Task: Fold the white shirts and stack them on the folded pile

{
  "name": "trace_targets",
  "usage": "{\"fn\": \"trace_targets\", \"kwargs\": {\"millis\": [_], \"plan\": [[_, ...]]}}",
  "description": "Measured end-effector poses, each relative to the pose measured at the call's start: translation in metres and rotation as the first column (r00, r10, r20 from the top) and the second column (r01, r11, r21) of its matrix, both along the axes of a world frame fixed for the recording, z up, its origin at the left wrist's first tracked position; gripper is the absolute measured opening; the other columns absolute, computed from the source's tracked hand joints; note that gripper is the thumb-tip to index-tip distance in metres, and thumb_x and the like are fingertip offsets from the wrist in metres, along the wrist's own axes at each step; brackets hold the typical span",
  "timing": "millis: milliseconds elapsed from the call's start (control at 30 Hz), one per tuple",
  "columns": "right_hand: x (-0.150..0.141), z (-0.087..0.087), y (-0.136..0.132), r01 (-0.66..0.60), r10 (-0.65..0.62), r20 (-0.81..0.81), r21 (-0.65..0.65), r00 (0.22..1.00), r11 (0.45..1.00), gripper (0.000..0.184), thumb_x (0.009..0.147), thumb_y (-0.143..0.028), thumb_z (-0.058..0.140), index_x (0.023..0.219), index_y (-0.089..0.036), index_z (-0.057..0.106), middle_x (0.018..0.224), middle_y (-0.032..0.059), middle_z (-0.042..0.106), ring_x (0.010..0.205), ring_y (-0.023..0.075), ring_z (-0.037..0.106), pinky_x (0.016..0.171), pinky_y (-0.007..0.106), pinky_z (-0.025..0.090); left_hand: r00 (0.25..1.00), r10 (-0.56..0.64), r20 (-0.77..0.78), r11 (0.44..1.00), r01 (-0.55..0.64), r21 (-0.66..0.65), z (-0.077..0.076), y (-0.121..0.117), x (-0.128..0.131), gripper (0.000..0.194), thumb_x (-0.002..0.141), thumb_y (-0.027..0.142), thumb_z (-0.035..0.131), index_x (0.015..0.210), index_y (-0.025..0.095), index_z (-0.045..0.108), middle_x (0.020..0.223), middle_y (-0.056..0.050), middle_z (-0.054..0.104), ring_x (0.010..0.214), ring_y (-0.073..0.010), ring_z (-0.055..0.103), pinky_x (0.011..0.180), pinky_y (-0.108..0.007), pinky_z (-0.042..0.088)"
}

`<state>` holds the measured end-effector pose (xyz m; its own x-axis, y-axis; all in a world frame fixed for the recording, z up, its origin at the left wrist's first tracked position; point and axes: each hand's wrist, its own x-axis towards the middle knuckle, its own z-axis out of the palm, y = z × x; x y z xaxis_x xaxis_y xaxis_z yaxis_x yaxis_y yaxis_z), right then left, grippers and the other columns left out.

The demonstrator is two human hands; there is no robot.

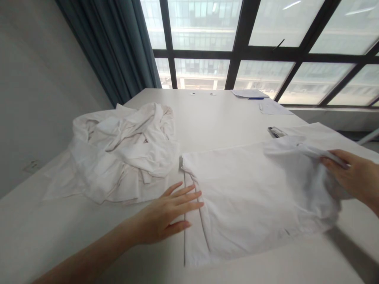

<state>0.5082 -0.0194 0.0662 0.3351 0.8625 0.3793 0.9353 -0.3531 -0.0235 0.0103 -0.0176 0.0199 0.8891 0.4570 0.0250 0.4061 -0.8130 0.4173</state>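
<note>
A white garment (251, 197) lies spread on the white table (207, 118) in front of me. My left hand (168, 215) rests flat on the garment's left edge, fingers stretched out and open. My right hand (352, 177) is at the garment's right side, fingers pinched on a fold of the cloth and lifting it a little off the table.
A crumpled pile of white clothes (124, 150) lies to the left on the table. Papers (250, 93) with a blue pen (256, 98) lie at the far edge by the window. A small dark object (275, 132) sits beyond the garment. Dark curtain (118, 47) hangs at the back left.
</note>
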Motion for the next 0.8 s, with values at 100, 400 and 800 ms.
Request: {"fn": "trace_targets", "kwargs": {"millis": [100, 400, 800], "plan": [[-0.051, 0.023, 0.003, -0.127, 0.136, -0.074, 0.108, 0.988, 0.986, 0.032, 0.089, -0.042, 0.048, 0.101, -0.019, 0.067, 0.088, 0.0144, 0.073, 0.078, 0.0284, 0.065, 0.066, 0.034, 0.043, 0.967, 0.197, 0.162, 0.971, -0.169, -0.171, 0.002, 0.005, 0.000, 0.041, 0.103, 0.033, 0.038, 0.142, 0.026, 0.049, 0.149, -0.005, 0.048, 0.144, -0.0213, 0.034, 0.122, -0.046, 0.021], [-0.213, 0.029, -0.006, -0.774, 0.698, -0.482, 0.061, 0.530, 0.630, 0.023, 0.095, -0.027, 0.044, 0.111, -0.025, 0.060, 0.100, 0.0069, 0.074, 0.084, 0.0237, 0.070, 0.071, 0.033, 0.050, 0.625, 0.732, 0.272, 0.484, -0.195, -0.853, 0.023, 0.070, 0.011, 0.072, 0.097, 0.064, 0.028, 0.151, 0.016, 0.033, 0.145, -0.020, 0.050, 0.124, -0.0308, 0.059, 0.099, -0.046, 0.051], [-0.257, -0.002, -0.022, -0.926, 0.720, -0.620, -0.029, 0.311, 0.376, 0.026, 0.096, -0.014, 0.046, 0.119, -0.021, 0.058, 0.115, 0.0069, 0.069, 0.100, 0.0230, 0.067, 0.083, 0.034, 0.051, 0.551, 0.820, 0.158, 0.519, -0.596, -0.612, 0.008, 0.131, 0.045, 0.072, 0.081, 0.050, 0.069, 0.136, 0.009, 0.046, 0.103, -0.014, 0.067, 0.073, -0.0175, 0.064, 0.056, -0.024, 0.046]]}}
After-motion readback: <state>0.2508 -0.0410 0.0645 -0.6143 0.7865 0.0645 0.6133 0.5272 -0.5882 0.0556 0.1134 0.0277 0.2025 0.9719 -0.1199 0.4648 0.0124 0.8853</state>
